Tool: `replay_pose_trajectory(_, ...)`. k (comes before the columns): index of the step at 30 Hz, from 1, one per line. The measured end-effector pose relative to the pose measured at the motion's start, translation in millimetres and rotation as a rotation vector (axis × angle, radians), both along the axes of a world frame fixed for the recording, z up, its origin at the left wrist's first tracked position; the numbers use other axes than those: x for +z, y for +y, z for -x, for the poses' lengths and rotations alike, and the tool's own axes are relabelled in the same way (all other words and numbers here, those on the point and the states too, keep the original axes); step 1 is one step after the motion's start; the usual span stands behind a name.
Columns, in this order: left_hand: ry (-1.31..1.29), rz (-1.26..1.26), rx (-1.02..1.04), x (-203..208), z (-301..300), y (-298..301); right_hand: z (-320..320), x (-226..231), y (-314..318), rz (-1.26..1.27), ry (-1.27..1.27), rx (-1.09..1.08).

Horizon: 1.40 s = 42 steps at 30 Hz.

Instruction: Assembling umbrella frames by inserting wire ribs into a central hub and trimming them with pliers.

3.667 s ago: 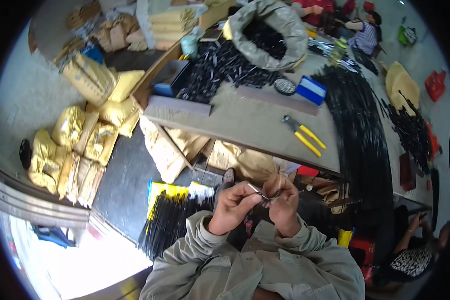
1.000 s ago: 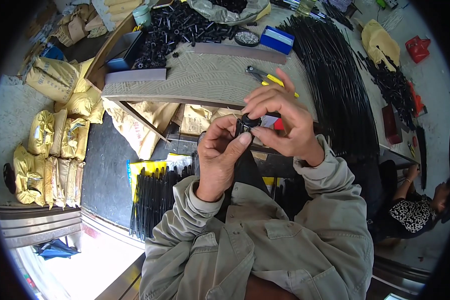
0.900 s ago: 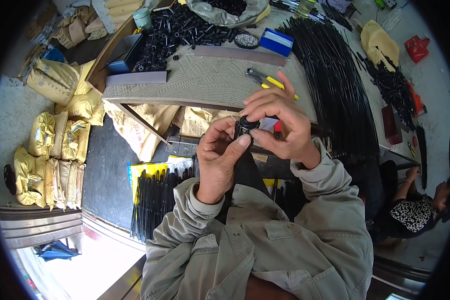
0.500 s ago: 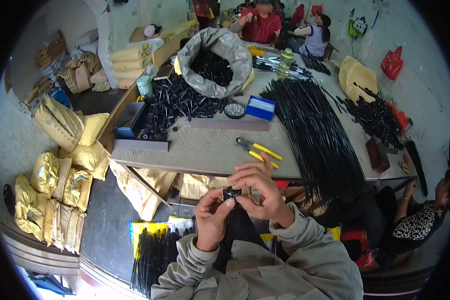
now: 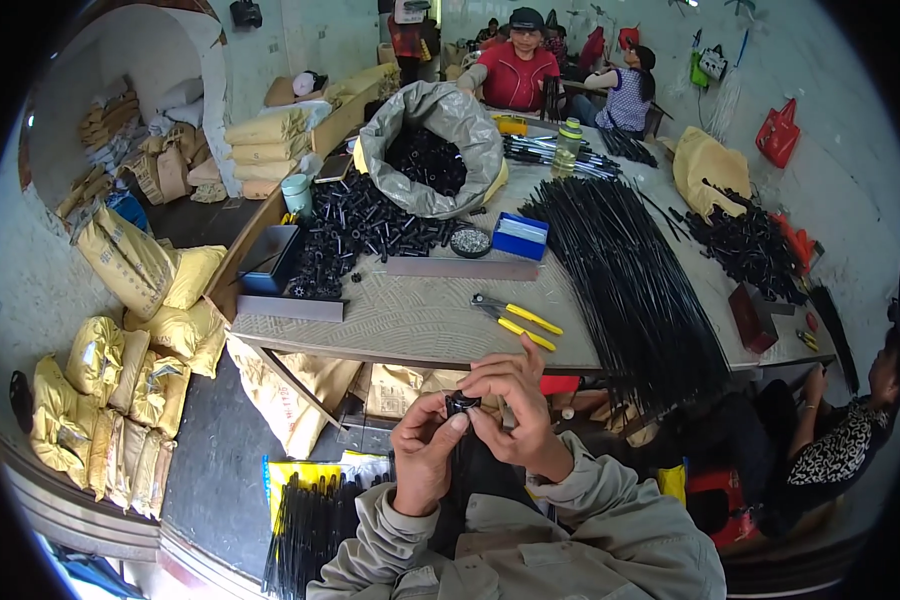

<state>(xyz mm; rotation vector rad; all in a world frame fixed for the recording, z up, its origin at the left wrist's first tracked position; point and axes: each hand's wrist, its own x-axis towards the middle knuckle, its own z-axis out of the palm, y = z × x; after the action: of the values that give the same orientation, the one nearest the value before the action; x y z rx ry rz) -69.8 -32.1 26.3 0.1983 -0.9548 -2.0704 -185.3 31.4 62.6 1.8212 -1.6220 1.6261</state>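
Observation:
In front of my lap, my left hand (image 5: 425,450) and my right hand (image 5: 515,415) pinch the same small black plastic part (image 5: 460,402) between thumbs and fingers. Its lower end is hard to make out against dark clothing. Just beyond my hands, on the table (image 5: 410,320), lie yellow-handled pliers (image 5: 518,320). A dense bundle of long black rods (image 5: 630,290) hangs over the table's front edge at my right. Below my left forearm, more black rods (image 5: 310,520) stand against a yellow and white bag.
Loose black tubular parts (image 5: 345,235) and a grey-lined sack (image 5: 380,190) of black pieces fill the table's left. A blue box (image 5: 520,236), a dish of tiny pieces (image 5: 470,241) and metal strips (image 5: 462,268) lie mid-table. Yellow sacks (image 5: 100,360) line the left wall. People sit beyond and at right.
My view has tilted a little, so the table sits slightly lower in it. Both hands stay on the small black part, with slight finger movement.

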Motion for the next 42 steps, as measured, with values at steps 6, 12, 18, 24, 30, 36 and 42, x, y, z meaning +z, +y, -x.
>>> replay_pose_trajectory(6, -0.009, 0.030, -0.021, 0.4, -5.2, 2.2, -2.8, -2.4, 4.3, 0.037, 0.001, 0.016)
replay_pose_trajectory(12, -0.031, 0.073, 0.036, -2.5, -7.8, 7.7, -5.3, -2.8, 6.7, 0.109, 0.093, -0.001)
replay_pose_trajectory(18, -0.040, 0.062, 0.030, 2.0, -10.3, 11.5, -9.3, -14.2, 8.0, 0.069, -0.142, 0.084)
replay_pose_trajectory(24, -0.023, 0.090, 0.021, -4.4, -5.3, 0.9, -12.8, -21.2, 5.5, -0.051, -0.983, 0.350)
replay_pose_trajectory(30, 0.016, 0.080, -0.038, -2.7, -11.8, -5.6, 0.3, -43.7, 4.9, -0.242, -0.994, 0.691)
replay_pose_trajectory(36, -0.004, 0.112, -0.092, -1.6, -26.6, -4.3, -6.3, -44.5, 9.5, -0.318, -0.842, 0.687)
replay_pose_trajectory(42, -0.003, 0.109, -0.061, -7.3, -34.1, -3.2, -16.3, -40.1, 13.4, -0.371, -0.769, 0.594)
